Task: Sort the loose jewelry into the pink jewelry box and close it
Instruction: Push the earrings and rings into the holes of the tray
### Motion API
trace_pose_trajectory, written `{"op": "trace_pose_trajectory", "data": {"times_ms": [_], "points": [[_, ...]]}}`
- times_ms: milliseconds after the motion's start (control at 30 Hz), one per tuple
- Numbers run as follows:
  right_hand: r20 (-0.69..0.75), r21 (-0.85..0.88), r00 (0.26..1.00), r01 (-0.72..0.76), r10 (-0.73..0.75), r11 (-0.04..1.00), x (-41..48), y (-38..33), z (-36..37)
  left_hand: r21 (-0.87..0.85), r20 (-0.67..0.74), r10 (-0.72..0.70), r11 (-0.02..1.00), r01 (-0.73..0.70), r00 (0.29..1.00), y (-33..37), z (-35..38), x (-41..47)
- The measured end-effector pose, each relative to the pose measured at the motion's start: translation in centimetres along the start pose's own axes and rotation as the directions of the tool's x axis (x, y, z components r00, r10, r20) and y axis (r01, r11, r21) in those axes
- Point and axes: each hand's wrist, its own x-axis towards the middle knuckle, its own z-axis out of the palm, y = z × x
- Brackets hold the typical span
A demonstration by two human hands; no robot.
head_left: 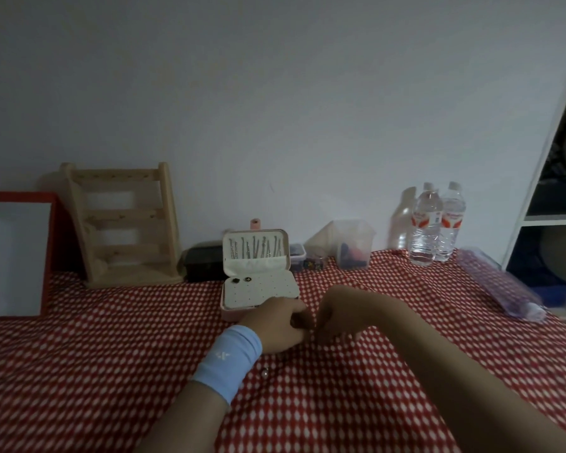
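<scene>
Your left forearm, with a blue wristband (229, 361), comes in nearest the camera. Just beside the band, on the red patterned tablecloth (111, 371) and well in front of the pink jewelry box (231, 313), lies one small pale round piece (265, 373). It is loose and unsorted.

Your left hand (275, 322) and right hand (335, 325) meet just in front of the box's front right corner. Both have their fingers curled down toward the cloth, and their tips are close together. Whether either hand pinches an item cannot be told, because the gap between them is dark and blurred.

The box stands open in the middle of the table. Two dark studs (235, 281) sit at the far left of its perforated white panel, and the rest of the panel shows bare. The raised lid (255, 266) carries a row of long silver pieces (255, 248).

Assessment: sorting is under way but not complete. At least the pale piece remains outside, and the lid is not yet shut.

Behind the box, against the wall, are:
- a black case (203, 261) and a wooden rack (125, 230) to its left
- a clear container (350, 243) and two water bottles (437, 223) to its right
</scene>
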Motion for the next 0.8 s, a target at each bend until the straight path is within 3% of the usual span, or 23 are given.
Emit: {"op": "trace_pose_trajectory", "data": {"times_ms": [133, 300, 433, 533, 800], "points": [[-0.057, 0.087, 0.998, -0.032, 0.038, 0.996, 0.3, 0.5, 0.0, -0.068, -0.084, 0.004, 0.998, -0.009, 0.996, -0.4, 0.3, 0.4], [-0.063, 0.185, 0.997, -0.029, 0.042, 0.982, 0.9, 0.6, 0.2, -0.154, -0.046, -0.027, 0.988, 0.020, 0.999, -0.6, 1.1, 1.4], [-0.177, 0.346, 0.984, 0.037, 0.026, 0.938, 1.6, 0.0, -0.2, -0.288, -0.193, -0.126, 0.955, 0.066, 0.973, -0.9, 0.5, 2.1], [-0.267, 0.495, 0.961, 0.080, 0.065, 0.865, 2.2, -0.9, -0.8, -0.429, -0.267, -0.194, 0.901, 0.064, 0.944, -1.8, -0.6, 2.2], [-0.283, 0.761, 0.959, 0.225, -0.001, 0.609, 4.6, -3.9, -1.5, -0.750, -0.249, -0.340, 0.660, 0.042, 0.907, -5.2, -3.5, 1.6]]}}
